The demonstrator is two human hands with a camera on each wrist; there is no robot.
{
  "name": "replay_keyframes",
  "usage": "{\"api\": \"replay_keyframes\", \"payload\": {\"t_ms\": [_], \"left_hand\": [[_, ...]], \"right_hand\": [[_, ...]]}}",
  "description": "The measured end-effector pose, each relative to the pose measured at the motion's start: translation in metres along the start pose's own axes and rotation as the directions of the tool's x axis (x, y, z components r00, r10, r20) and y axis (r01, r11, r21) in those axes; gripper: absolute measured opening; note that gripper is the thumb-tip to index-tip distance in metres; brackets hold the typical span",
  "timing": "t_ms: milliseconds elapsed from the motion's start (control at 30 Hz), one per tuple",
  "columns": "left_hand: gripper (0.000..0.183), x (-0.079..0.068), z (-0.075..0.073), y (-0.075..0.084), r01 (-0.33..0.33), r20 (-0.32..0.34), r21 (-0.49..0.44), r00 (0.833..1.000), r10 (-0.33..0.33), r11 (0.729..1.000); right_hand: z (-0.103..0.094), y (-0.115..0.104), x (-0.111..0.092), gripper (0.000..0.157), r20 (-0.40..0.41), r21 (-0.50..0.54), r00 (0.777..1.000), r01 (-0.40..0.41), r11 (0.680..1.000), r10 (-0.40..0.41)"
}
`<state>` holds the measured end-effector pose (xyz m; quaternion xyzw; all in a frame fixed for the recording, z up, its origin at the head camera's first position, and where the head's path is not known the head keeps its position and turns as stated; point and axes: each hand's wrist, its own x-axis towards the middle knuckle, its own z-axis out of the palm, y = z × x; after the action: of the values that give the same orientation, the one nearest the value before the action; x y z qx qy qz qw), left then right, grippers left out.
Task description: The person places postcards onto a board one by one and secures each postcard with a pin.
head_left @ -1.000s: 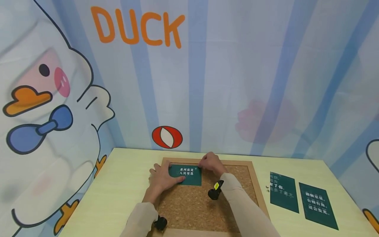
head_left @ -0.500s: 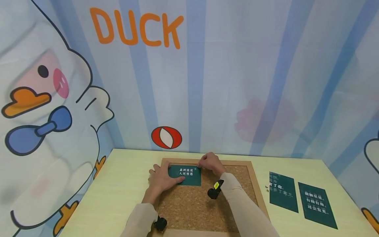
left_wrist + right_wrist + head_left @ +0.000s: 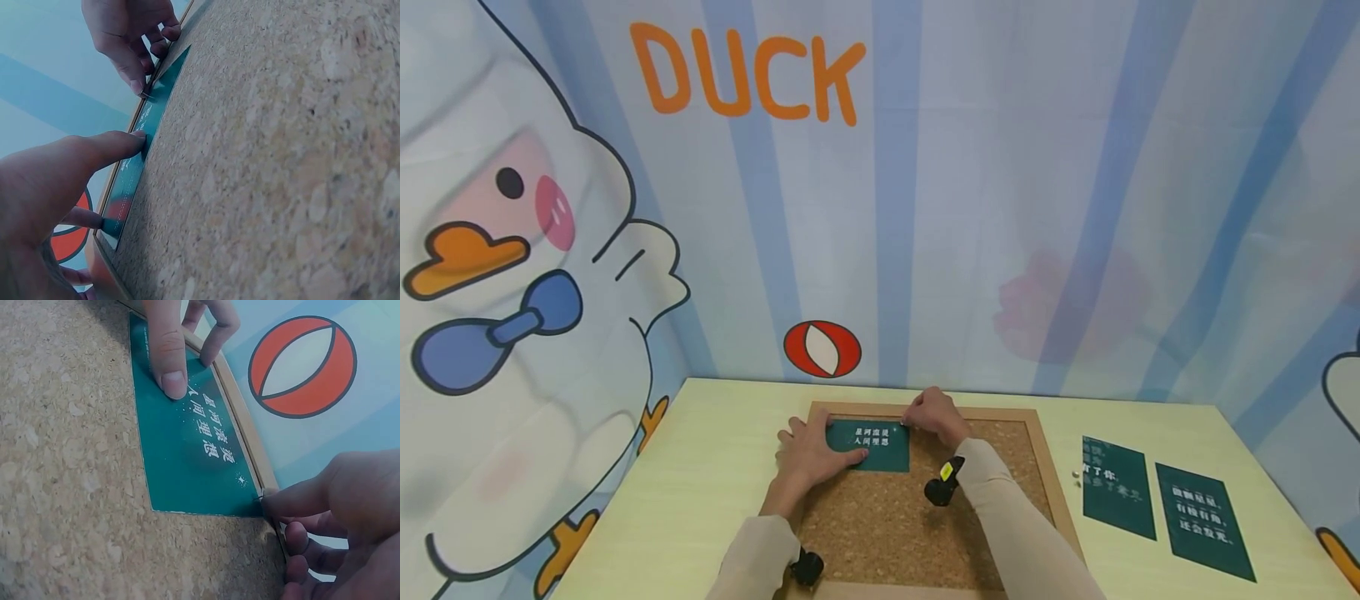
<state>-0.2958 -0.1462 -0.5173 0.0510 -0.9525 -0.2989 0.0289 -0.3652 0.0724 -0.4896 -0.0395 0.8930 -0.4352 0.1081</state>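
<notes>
A dark green card with white lettering lies at the top left of a wood-framed cork board. My left hand spreads over the card's left end, thumb pressing its face and a fingertip at its upper edge. My right hand is at the card's upper right corner. There its thumb and finger pinch a pushpin; the thin metal needle shows at the card, while its head is hidden in the fingers. In the left wrist view the needle sits right at the card's edge near the frame.
Two more green lettered cards, the nearer one and the outer one, lie on the pale table right of the board. Small pale round pieces lie between board and cards. A printed duck curtain hangs behind the table.
</notes>
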Motion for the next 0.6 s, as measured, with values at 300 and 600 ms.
{"api": "replay_keyframes", "payload": {"t_ms": [300,600], "left_hand": [[0.087,0.001,0.001,0.001,0.008,-0.002,0.011,1.0,-0.008,1.0],[0.087,0.002,0.003,0.0,0.01,-0.016,-0.003,1.0,-0.011,1.0]], "right_hand": [[0.001,-0.004,0.006,0.026,-0.006,-0.098,1.0,-0.029,0.995,0.029],[0.002,-0.011,0.014,0.033,0.005,-0.223,0.999,-0.048,0.974,0.05]]}}
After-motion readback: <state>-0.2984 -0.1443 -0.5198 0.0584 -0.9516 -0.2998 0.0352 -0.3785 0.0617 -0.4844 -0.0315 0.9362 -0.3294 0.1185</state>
